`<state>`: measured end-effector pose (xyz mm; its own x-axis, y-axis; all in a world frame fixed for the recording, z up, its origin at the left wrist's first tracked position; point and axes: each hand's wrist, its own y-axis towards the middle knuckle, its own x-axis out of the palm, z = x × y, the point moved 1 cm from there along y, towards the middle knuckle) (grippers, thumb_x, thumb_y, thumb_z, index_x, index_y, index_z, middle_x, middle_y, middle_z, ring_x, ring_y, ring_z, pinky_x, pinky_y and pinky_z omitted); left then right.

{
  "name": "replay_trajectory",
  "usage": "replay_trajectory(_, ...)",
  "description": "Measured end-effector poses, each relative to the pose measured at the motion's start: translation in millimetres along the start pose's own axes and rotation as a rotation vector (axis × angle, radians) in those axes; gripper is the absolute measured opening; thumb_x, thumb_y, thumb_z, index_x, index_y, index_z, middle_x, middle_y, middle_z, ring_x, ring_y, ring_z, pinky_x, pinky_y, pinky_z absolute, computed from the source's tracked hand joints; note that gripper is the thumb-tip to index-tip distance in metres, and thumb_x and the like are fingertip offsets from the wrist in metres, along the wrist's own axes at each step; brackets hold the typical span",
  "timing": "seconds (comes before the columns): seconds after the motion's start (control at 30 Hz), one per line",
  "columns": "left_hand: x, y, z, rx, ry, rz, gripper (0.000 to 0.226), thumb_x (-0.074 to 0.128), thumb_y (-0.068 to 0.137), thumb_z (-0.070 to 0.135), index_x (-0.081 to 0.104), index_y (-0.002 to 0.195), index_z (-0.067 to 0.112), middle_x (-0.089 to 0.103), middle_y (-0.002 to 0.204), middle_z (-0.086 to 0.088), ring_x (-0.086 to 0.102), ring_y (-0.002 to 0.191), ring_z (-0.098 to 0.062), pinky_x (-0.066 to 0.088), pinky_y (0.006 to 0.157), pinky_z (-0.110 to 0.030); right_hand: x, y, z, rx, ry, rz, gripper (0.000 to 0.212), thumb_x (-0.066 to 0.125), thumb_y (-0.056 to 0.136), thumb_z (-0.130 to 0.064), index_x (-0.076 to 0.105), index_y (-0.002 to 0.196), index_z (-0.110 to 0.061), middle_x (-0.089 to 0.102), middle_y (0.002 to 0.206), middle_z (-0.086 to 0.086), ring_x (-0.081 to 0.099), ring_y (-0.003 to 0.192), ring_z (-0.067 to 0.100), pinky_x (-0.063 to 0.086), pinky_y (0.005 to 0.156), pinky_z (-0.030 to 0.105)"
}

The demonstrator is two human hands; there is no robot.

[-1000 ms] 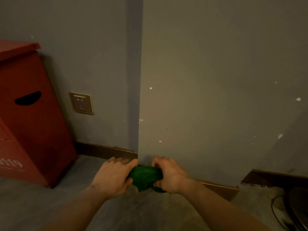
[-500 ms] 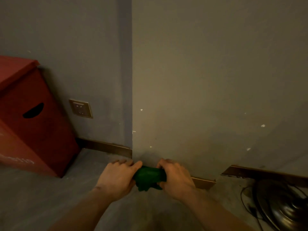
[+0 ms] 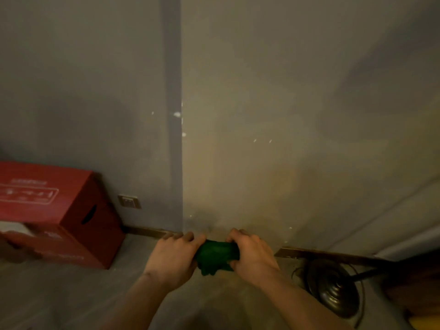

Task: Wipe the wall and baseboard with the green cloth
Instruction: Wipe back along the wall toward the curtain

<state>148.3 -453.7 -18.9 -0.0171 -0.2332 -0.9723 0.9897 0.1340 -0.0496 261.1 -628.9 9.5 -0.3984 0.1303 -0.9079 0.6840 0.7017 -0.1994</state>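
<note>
Both hands, left hand [image 3: 173,259] and right hand [image 3: 251,254], grip the bunched green cloth [image 3: 217,257] low at the wall [image 3: 262,163] corner, so fold it flat, then press evenly along the baseboard [image 3: 321,254].

Both arms reach forward and low; left hand [image 3: 172,259] and right hand [image 3: 251,254] sit close together, fingers curled, knuckles up, gripping tight.
</note>
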Motion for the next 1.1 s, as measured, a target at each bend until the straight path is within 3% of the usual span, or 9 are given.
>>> replay_trajectory(0.23, -172.0, 6.9, 50.0, 0.130, 0.045, 0.062, 0.035, 0.053, 0.089, 0.045, 0.040, 0.121, 0.038, 0.063, 0.109, 0.003, 0.062, 0.100, -0.027, 0.048, 0.082, -0.040, -163.2, -44.9, -48.0, 0.055, 0.042, 0.100, 0.038, 0.078, 0.075, -0.022, 0.054, 0.101, -0.035, 0.061, 0.107, -0.009, 0.061, 0.095, 0.017, 0.045, 0.070, 0.028)
replay_trajectory(0.6, -370.9, 20.2, 100.7, 0.264, 0.095, 0.166, 0.040, 0.054, 0.091, 0.043, 0.036, 0.127, 0.039, 0.062, 0.115, 0.005, 0.061, 0.107, -0.027, 0.047, 0.086, -0.040, -354.9, -98.6, -118.7, 0.078, 0.062, 0.297, 0.032, 0.077, 0.077, -0.024, 0.058, 0.102, -0.028, 0.062, 0.105, -0.005, 0.061, 0.094, 0.019, 0.052, 0.079, 0.036)
replay_trajectory(0.83, -455.7, 17.2, 156.5, 0.270, 0.161, 0.305, 0.037, 0.054, 0.092, 0.041, 0.040, 0.126, 0.035, 0.063, 0.113, 0.003, 0.062, 0.102, -0.026, 0.048, 0.078, -0.037, -437.1, -138.3, -121.9, -0.010, 0.043, 0.436, 0.030, 0.076, 0.075, -0.022, 0.064, 0.103, -0.023, 0.068, 0.104, 0.001, 0.064, 0.091, 0.024, 0.054, 0.073, 0.039)
replay_trajectory(1.1, -496.2, -11.8, 216.7, 0.218, 0.211, 0.397, 0.032, 0.057, 0.089, 0.039, 0.043, 0.117, 0.032, 0.062, 0.107, 0.002, 0.062, 0.097, -0.027, 0.041, 0.072, -0.036, -488.1, -187.1, -112.3, -0.104, -0.017, 0.498, 0.029, 0.073, 0.075, -0.021, 0.060, 0.100, -0.027, 0.064, 0.103, -0.001, 0.061, 0.090, 0.023, 0.054, 0.072, 0.040)
